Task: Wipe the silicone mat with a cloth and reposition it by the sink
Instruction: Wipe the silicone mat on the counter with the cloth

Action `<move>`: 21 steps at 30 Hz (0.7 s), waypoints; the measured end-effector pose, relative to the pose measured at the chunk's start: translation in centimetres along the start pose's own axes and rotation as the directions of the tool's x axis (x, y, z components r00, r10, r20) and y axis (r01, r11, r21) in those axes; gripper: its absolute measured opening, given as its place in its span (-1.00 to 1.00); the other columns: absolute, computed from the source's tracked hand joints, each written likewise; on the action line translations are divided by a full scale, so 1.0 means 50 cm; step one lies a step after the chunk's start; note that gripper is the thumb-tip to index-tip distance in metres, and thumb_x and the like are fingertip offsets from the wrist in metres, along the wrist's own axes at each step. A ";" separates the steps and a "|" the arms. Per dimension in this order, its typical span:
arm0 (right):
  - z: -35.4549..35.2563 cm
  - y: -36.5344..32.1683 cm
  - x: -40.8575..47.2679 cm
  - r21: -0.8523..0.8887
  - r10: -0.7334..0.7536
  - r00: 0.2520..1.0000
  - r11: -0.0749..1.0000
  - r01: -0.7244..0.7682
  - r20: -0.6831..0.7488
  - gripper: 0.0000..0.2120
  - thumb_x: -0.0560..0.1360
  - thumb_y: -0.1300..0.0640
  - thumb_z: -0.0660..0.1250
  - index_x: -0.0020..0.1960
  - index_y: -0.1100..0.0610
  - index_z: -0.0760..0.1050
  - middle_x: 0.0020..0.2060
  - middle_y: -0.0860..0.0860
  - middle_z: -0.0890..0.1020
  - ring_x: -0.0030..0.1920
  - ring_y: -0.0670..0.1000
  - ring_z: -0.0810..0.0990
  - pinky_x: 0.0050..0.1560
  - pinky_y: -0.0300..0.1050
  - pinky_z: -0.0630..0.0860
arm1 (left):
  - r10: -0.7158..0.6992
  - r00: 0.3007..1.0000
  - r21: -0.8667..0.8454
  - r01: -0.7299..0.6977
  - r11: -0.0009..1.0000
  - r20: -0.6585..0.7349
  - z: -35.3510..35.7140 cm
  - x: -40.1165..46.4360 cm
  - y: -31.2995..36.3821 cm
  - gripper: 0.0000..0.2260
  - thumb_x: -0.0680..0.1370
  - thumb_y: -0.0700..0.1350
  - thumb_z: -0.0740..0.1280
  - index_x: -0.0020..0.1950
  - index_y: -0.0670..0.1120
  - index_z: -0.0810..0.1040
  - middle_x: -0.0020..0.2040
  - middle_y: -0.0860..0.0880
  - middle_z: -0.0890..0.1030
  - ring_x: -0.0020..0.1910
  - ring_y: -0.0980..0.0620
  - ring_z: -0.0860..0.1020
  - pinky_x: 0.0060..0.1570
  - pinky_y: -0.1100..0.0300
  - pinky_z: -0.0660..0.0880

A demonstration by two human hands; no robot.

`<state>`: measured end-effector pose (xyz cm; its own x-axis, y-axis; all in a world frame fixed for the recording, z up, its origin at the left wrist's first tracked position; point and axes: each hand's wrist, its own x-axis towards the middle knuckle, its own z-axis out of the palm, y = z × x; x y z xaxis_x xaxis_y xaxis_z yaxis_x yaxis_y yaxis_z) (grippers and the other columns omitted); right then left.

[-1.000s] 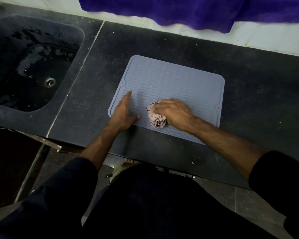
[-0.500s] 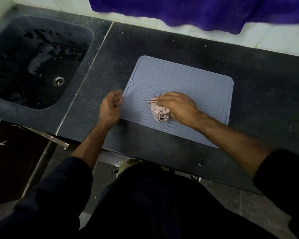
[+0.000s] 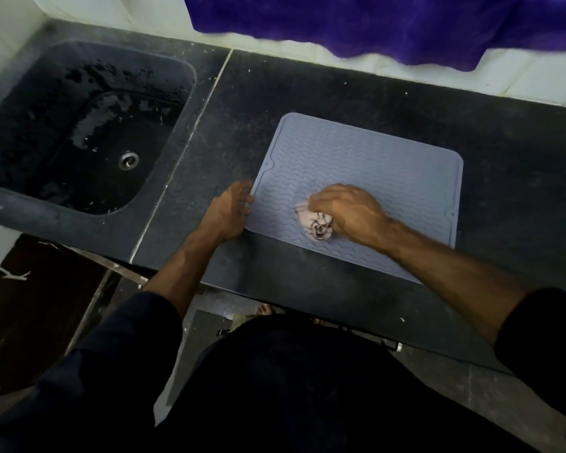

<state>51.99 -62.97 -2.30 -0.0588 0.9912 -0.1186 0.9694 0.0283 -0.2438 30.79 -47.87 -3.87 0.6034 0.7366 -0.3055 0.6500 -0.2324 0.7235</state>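
Observation:
A grey-blue silicone mat with a wavy ribbed surface lies flat on the dark counter, right of the sink. My right hand presses a crumpled pinkish cloth onto the mat's near-left part, fingers closed over it. At the mat's left edge rests my left hand, its fingertips curled on the border near the front-left corner. Whether the fingers pinch the edge or only touch it is unclear.
A dark wet sink with a metal drain is set into the counter at the left, beyond a seam. A purple cloth hangs over the white back wall. The counter's front edge runs just below my hands.
My left hand slid off the mat surface to its left edge and curled its fingers there. My right hand with the cloth stayed near the same spot on the mat.

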 end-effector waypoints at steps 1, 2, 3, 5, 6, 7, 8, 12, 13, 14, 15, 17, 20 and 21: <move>0.004 -0.016 0.019 0.012 -0.031 0.999 0.999 0.032 -0.023 -0.49 0.35 0.19 0.49 0.28 0.12 0.51 0.28 0.12 0.54 0.32 0.17 0.45 0.35 0.05 0.32 | -0.021 1.000 -0.036 0.021 0.999 0.006 -0.002 0.005 0.000 -0.59 0.53 -0.42 0.22 0.38 -0.24 0.37 0.09 -0.13 0.53 0.01 -0.04 0.52 -0.16 0.40 0.49; 0.012 -0.031 0.036 0.014 -0.061 0.998 0.998 0.061 -0.028 -0.53 0.40 0.18 0.44 0.30 0.11 0.49 0.32 0.11 0.51 0.35 0.15 0.41 0.38 0.04 0.29 | -0.032 0.999 -0.042 0.032 0.999 0.004 -0.005 0.010 0.000 -0.61 0.54 -0.41 0.22 0.37 -0.25 0.38 0.08 -0.12 0.53 0.00 -0.01 0.51 -0.22 0.46 0.48; 0.021 -0.042 0.047 0.000 -0.083 0.996 0.997 0.083 -0.016 -0.56 0.46 0.17 0.38 0.33 0.10 0.47 0.36 0.08 0.47 0.38 0.13 0.38 0.41 0.02 0.25 | -0.037 0.999 -0.036 0.037 0.999 0.003 -0.006 0.013 0.000 -0.62 0.54 -0.39 0.23 0.36 -0.24 0.39 0.08 -0.11 0.54 0.01 0.01 0.51 -0.25 0.50 0.47; 0.038 -0.045 0.046 -0.043 -0.092 0.995 0.995 0.094 0.030 -0.60 0.53 0.17 0.29 0.37 0.06 0.42 0.41 0.03 0.40 0.44 0.08 0.30 0.47 -0.02 0.15 | -0.023 1.000 0.032 0.023 0.999 0.000 -0.011 0.015 -0.002 -0.64 0.55 -0.33 0.26 0.35 -0.20 0.41 0.12 -0.11 0.58 0.03 0.00 0.55 -0.16 0.47 0.46; 0.040 -0.036 0.035 -0.049 -0.085 0.996 0.995 0.086 0.039 -0.60 0.54 0.18 0.28 0.37 0.07 0.42 0.41 0.03 0.40 0.44 0.08 0.30 0.48 -0.03 0.14 | 0.007 1.000 0.090 -0.007 0.996 0.001 -0.013 0.015 -0.003 -0.65 0.56 -0.30 0.27 0.35 -0.19 0.42 0.14 -0.11 0.60 0.07 -0.03 0.57 -0.04 0.38 0.48; 0.038 -0.025 0.024 -0.040 -0.088 0.996 0.995 0.089 0.026 -0.61 0.52 0.20 0.29 0.34 0.09 0.45 0.39 0.04 0.43 0.43 0.10 0.33 0.46 -0.02 0.17 | 0.037 0.999 0.145 -0.036 0.989 0.001 -0.015 0.015 -0.004 -0.66 0.56 -0.27 0.28 0.34 -0.18 0.43 0.17 -0.13 0.60 0.12 -0.07 0.57 0.06 0.27 0.46; 0.035 -0.015 0.013 -0.037 -0.094 0.995 0.995 0.094 0.014 -0.61 0.48 0.24 0.33 0.31 0.12 0.49 0.35 0.07 0.48 0.39 0.12 0.38 0.44 0.01 0.21 | 0.056 0.998 0.193 -0.056 0.980 0.006 -0.017 0.015 -0.005 -0.66 0.56 -0.24 0.29 0.35 -0.19 0.43 0.19 -0.14 0.60 0.16 -0.10 0.57 0.14 0.19 0.44; 0.015 -0.001 0.019 -0.076 -0.026 0.997 0.997 0.032 0.079 -0.51 0.33 0.21 0.50 0.25 0.13 0.53 0.21 0.11 0.60 0.26 0.13 0.50 0.33 0.04 0.38 | 0.040 0.998 0.360 -0.057 0.931 0.056 -0.020 0.030 0.002 -0.66 0.60 -0.13 0.26 0.37 -0.16 0.42 0.31 -0.17 0.52 0.26 -0.18 0.49 0.22 0.09 0.38; 0.009 -0.008 0.033 -0.060 -0.027 0.997 0.998 0.031 0.065 -0.49 0.30 0.18 0.53 0.23 0.12 0.54 0.18 0.12 0.61 0.23 0.15 0.52 0.30 0.05 0.41 | 0.038 0.995 0.406 -0.070 0.911 0.088 -0.023 0.036 0.004 -0.67 0.61 -0.12 0.23 0.37 -0.15 0.43 0.35 -0.16 0.48 0.28 -0.17 0.46 0.23 0.09 0.36; 0.006 -0.017 0.050 -0.040 -0.050 0.998 0.998 0.052 0.038 -0.47 0.27 0.18 0.55 0.22 0.13 0.54 0.16 0.14 0.62 0.21 0.16 0.54 0.28 0.07 0.42 | 0.037 0.992 0.443 -0.087 0.893 0.121 -0.026 0.042 0.004 -0.67 0.62 -0.11 0.22 0.37 -0.15 0.44 0.38 -0.14 0.44 0.31 -0.16 0.44 0.25 0.09 0.33; 0.007 -0.030 0.067 -0.025 -0.088 0.996 0.996 0.088 0.000 -0.47 0.27 0.20 0.55 0.22 0.14 0.54 0.17 0.15 0.62 0.21 0.18 0.54 0.29 0.08 0.41 | 0.034 0.988 0.475 -0.104 0.874 0.153 -0.030 0.046 0.006 -0.67 0.62 -0.10 0.22 0.37 -0.14 0.44 0.41 -0.13 0.41 0.33 -0.15 0.42 0.27 0.09 0.32; 0.016 -0.056 0.092 -0.010 -0.150 0.988 0.989 0.150 -0.045 -0.53 0.36 0.24 0.46 0.26 0.16 0.52 0.24 0.14 0.58 0.28 0.17 0.50 0.34 0.07 0.36 | 0.031 0.977 0.525 -0.141 0.840 0.213 -0.037 0.050 0.006 -0.66 0.61 -0.08 0.22 0.38 -0.13 0.45 0.42 -0.14 0.38 0.34 -0.15 0.40 0.28 0.08 0.31; 0.037 -0.065 0.088 -0.050 -0.156 0.987 0.987 0.155 -0.025 -0.59 0.43 0.30 0.33 0.27 0.16 0.51 0.30 0.11 0.52 0.34 0.14 0.45 0.39 0.05 0.30 | 0.002 0.981 0.519 -0.105 0.848 0.195 -0.039 0.057 0.002 -0.70 0.60 -0.06 0.25 0.30 -0.14 0.48 0.30 -0.16 0.48 0.23 -0.15 0.48 0.12 0.08 0.38; 0.038 -0.058 0.079 -0.069 -0.148 0.989 0.987 0.146 -0.022 -0.60 0.41 0.29 0.38 0.25 0.17 0.53 0.28 0.11 0.54 0.32 0.14 0.47 0.38 0.05 0.31 | -0.029 0.986 0.498 -0.058 0.866 0.165 -0.036 0.059 0.002 -0.71 0.60 -0.04 0.26 0.25 -0.15 0.49 0.24 -0.17 0.52 0.18 -0.15 0.51 0.06 0.08 0.41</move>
<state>48.47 -59.38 -3.91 -0.1967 0.9786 -0.0603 0.9645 0.1821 -0.1911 31.79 -44.58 -3.58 0.6521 0.6282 -0.4244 0.7576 -0.5596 0.3359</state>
